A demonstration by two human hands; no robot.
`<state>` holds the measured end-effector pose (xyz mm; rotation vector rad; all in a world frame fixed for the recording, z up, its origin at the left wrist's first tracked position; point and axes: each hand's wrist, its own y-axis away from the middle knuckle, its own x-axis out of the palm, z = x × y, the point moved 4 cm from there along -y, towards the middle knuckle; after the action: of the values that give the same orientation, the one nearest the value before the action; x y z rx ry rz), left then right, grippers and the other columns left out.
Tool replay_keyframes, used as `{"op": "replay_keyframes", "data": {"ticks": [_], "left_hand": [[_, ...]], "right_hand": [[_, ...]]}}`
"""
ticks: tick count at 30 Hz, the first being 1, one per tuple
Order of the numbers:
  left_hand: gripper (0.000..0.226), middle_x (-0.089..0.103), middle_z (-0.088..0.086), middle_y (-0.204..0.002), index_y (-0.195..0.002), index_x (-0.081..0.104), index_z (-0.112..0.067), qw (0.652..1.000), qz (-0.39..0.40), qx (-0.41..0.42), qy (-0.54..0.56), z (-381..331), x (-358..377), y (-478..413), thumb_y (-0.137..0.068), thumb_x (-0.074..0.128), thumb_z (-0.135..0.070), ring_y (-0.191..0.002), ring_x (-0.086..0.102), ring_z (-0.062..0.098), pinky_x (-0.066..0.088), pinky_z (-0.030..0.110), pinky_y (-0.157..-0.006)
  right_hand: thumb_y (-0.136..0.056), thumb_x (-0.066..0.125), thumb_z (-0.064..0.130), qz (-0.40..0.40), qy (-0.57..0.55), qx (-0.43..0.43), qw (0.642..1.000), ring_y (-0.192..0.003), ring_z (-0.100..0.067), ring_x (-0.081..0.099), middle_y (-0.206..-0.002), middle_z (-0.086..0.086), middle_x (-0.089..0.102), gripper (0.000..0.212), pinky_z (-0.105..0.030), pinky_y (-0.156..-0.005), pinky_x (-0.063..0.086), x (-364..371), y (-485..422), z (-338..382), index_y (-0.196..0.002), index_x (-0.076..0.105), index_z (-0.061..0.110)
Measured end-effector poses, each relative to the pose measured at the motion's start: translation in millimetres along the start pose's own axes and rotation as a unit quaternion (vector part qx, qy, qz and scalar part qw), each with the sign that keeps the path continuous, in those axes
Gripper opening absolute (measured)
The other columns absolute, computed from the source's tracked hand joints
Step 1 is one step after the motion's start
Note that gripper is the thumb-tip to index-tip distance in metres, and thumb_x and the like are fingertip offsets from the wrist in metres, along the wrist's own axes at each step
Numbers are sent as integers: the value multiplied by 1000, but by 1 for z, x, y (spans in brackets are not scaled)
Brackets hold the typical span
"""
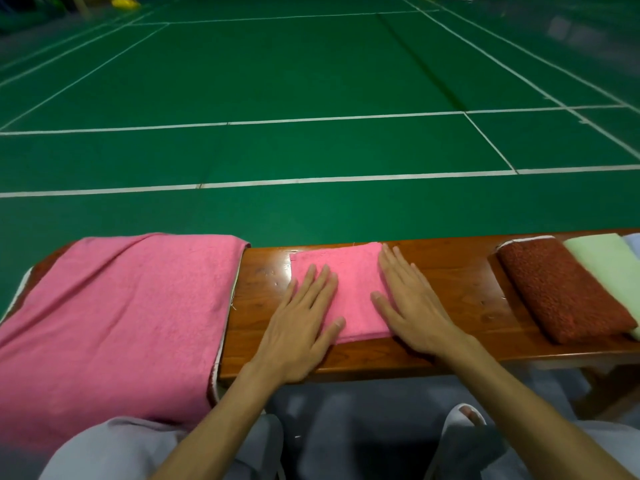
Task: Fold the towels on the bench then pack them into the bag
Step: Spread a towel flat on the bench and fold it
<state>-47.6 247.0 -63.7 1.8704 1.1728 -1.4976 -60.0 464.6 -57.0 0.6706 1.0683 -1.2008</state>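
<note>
The small pink towel (pixel 349 289) lies folded flat in the middle of the wooden bench (pixel 446 271). Its long side runs across the bench, from the person's side toward the green floor (pixel 311 81). Its far edge sits right at the back edge of the bench, and its near edge stops a little short of the front edge.

Both hands lie flat on it with straight fingers, gripping nothing. The left hand (pixel 301 327) covers the towel's left edge, partly on the wood. The right hand (pixel 412 306) covers the right edge, with its thumb on the cloth.

There is bare wood on both sides of the towel. To the left, a big pink towel (pixel 121 306) is draped over the end of the bench and hangs down toward the person's knees. To the right, well apart, a dark red towel (pixel 561 289) lies folded and slanted. A light green towel (pixel 602 258) touches it, with a pale blue one (pixel 633 242) at the picture's edge.
</note>
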Motion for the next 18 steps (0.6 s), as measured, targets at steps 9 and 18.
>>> {"op": "replay_keyframes", "data": {"ticks": [9,18], "left_hand": [[100,48,-3,-153,-149,50,-24,998,12,57,-20,-11,-10,27,-66,74,-74,-140,45,16,50,37,-107],[15,60,-15,-84,-85,67,-27,996,52,49,57,-8,-41,21,-72,61,-33,-78,52,7,45,26,-64]], "right_hand": [[-66,73,77,101,127,-76,984,-154,-27,26,-166,-9,27,120,-47,-123,24,2,42,36,-159,32,13],[-77,60,42,112,115,-79,984,-81,-16,55,-89,8,65,20,-33,-69,51,-25,39,58,-88,65,26]]}}
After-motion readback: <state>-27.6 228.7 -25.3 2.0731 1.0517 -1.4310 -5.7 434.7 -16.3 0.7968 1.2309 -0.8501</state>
